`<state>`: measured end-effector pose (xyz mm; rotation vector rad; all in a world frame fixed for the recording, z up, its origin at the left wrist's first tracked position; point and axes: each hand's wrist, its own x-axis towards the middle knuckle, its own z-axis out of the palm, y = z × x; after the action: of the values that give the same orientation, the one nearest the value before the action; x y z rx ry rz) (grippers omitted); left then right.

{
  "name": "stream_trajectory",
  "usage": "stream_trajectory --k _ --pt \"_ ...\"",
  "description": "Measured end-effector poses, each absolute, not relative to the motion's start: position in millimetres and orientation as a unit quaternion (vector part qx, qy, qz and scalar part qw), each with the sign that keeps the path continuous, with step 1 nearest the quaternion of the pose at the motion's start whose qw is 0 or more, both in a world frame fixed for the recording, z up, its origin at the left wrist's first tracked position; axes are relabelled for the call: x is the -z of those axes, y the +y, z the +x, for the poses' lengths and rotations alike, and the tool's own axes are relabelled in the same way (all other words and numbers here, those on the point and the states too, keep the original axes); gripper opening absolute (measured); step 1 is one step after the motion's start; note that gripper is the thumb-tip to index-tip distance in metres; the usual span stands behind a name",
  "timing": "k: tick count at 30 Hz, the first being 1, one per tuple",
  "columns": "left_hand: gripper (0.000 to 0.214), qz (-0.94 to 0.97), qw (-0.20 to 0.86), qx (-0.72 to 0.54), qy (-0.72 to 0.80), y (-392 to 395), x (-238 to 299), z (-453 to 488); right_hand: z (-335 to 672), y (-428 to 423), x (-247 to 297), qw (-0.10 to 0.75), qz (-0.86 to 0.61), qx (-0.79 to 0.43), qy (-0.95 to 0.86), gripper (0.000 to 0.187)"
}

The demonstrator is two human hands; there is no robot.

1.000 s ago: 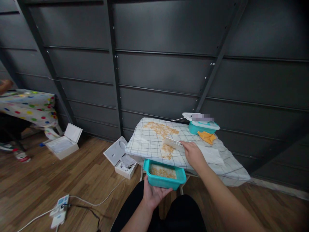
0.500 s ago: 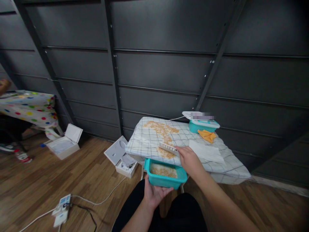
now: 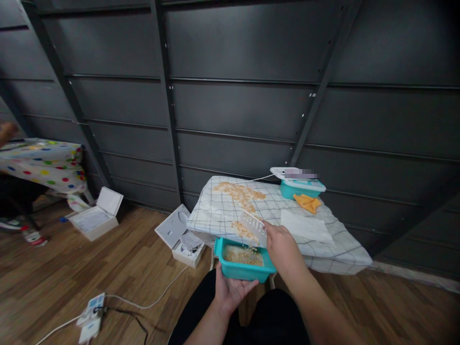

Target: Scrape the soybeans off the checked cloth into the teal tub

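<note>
My left hand (image 3: pixel 232 291) is under a teal plastic tub (image 3: pixel 247 272), gripping it at the table's front edge. Inside lie yellow bean-like grains (image 3: pixel 239 256) mixed with paler ones. My right hand (image 3: pixel 285 244) holds a thin white plastic strip (image 3: pixel 254 225) with a row of holes, tilted above the tub's far rim. Below the strip, some grains are dropping over the edge into the tub. More grains (image 3: pixel 240 191) are spread across the checked cloth (image 3: pixel 204 211), trailing toward the tub.
At the table's back right are a second teal box (image 3: pixel 302 190) with a white lid, an orange cloth (image 3: pixel 307 203) and a white sheet (image 3: pixel 305 226). Open white boxes (image 3: pixel 190 256), a power strip (image 3: pixel 92 318) and cables lie on the floor. Another person's hand (image 3: pixel 7 130) shows far left.
My right hand has drawn the white strip nearer and tipped it over the tub's rim. Grains by the front edge have shifted and now fall into the tub. The left hand stays under it.
</note>
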<state>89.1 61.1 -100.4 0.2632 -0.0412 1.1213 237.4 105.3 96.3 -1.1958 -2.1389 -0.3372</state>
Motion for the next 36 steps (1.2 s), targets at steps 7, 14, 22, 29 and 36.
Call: stream_trajectory --k 7,14,22,29,36 --pt "0.082 0.124 0.839 -0.53 -0.016 62.1 101.6 91.5 245.5 100.0 -104.9 0.354 -0.465 0.114 -0.804 0.041" --pt "0.08 0.109 0.838 -0.535 -0.001 61.1 97.7 90.4 228.2 137.7 -110.2 0.364 -0.378 0.053 -0.85 0.043" --pt "0.087 0.086 0.834 -0.545 0.024 60.2 93.0 91.6 206.2 165.0 -99.0 0.291 -0.391 0.027 -0.873 0.039" --pt "0.089 0.069 0.84 -0.537 0.034 60.6 97.8 88.8 228.8 131.6 -102.3 0.281 -0.366 -0.012 -0.887 0.042" --pt "0.087 0.08 0.837 -0.54 0.028 59.6 102.5 85.4 248.9 124.5 -97.1 0.297 -0.327 -0.019 -0.897 0.043"
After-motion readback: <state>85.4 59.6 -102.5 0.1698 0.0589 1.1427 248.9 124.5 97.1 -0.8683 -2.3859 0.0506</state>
